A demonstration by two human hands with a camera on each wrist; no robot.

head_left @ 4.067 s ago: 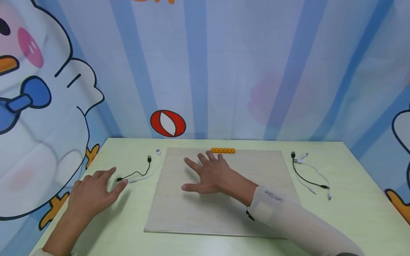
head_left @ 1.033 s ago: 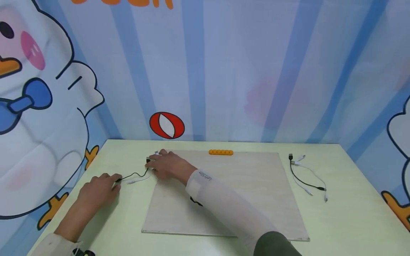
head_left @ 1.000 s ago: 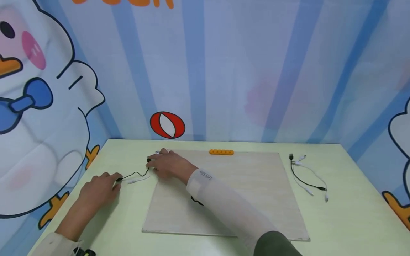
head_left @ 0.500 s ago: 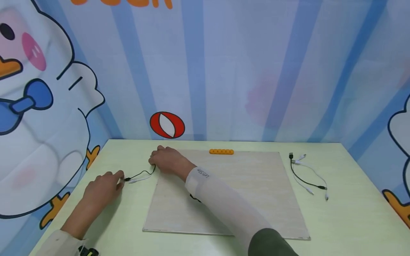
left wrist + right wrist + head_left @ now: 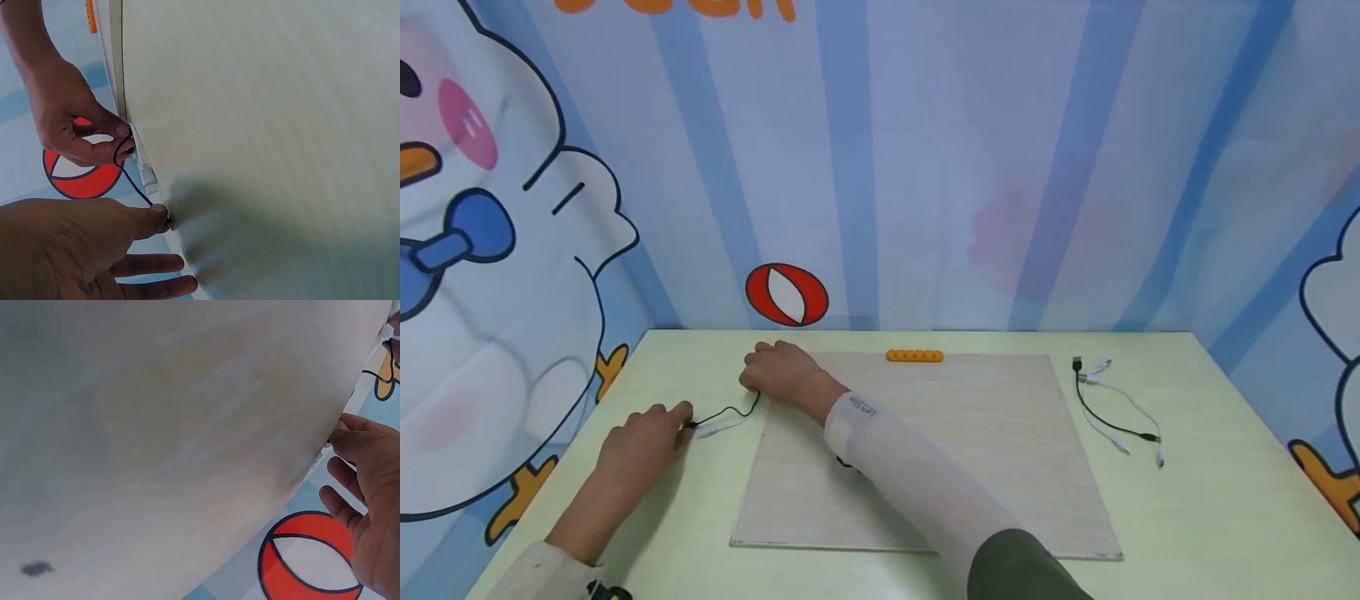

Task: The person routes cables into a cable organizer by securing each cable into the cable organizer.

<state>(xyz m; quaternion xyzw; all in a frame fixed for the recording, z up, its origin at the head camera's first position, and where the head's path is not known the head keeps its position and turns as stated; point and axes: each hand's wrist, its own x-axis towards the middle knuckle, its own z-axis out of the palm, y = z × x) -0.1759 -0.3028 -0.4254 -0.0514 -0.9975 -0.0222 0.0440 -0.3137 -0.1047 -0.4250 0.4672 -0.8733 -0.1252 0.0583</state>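
My left hand (image 5: 643, 446) pinches one plug of a black USB cable (image 5: 726, 410) between thumb and index finger; the left wrist view shows its other fingers held out straight. At the cable's far end, my right hand (image 5: 785, 375) pinches the other plug, mostly hidden by the fingers. Between the two hands the black cord hangs in a loose curve (image 5: 128, 178). A white cable (image 5: 718, 428) lies on the table just beneath it, its far end covered by the right hand.
A pale board (image 5: 917, 467) lies mid-table under the right forearm. Behind it sits an orange cable holder (image 5: 914, 356) with a row of notches. On the right lie another black cable (image 5: 1101, 414) and white cables (image 5: 1131, 400). A printed cloth backdrop (image 5: 917, 167) rises behind the table.
My right hand has come left from over the board to the black cable's far plug. My left hand has taken the near plug, and the cable has shifted slightly right.
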